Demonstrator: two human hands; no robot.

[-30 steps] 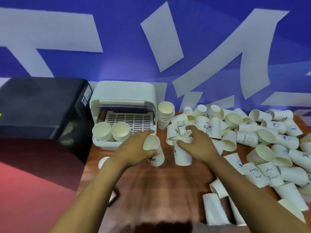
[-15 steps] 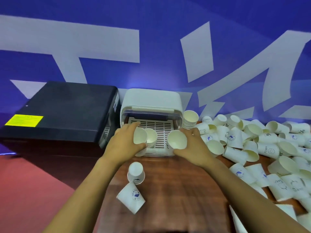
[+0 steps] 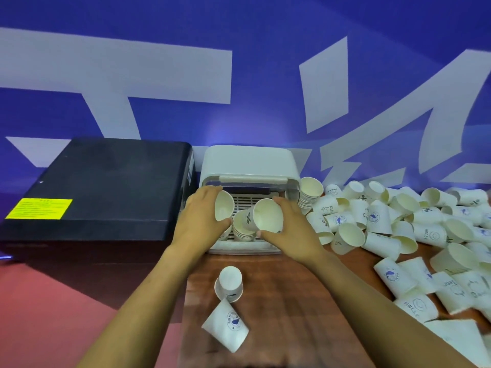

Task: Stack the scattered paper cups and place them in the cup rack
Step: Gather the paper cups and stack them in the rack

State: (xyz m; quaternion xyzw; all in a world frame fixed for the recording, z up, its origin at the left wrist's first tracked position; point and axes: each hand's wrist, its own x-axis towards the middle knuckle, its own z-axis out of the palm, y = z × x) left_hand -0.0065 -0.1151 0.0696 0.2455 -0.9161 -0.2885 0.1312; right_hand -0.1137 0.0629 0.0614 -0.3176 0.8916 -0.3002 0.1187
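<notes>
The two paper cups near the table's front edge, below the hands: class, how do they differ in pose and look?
The nearer cup lies on its side, tilted; the farther cup stands upside down, base up. The nearer cup shows a round blue print on its wall; the farther cup shows only a sliver of print low on its wall. Both are white paper, and they appear to touch.

Ahead of you stands a deep blue wall (image 3: pixel 265 35) painted with large pale grey-white shapes (image 3: pixel 114 73), like parts of oversized letters. A soft bluish glow lights the wall just above the table's far edge. Beneath your view runs a brown wooden table (image 3: pixel 287 314) with a dark grain. To your left sits a big black box (image 3: pixel 106 187) carrying a yellow label (image 3: pixel 39 208). Below it the floor (image 3: pixel 53 301) looks reddish pink.
</notes>
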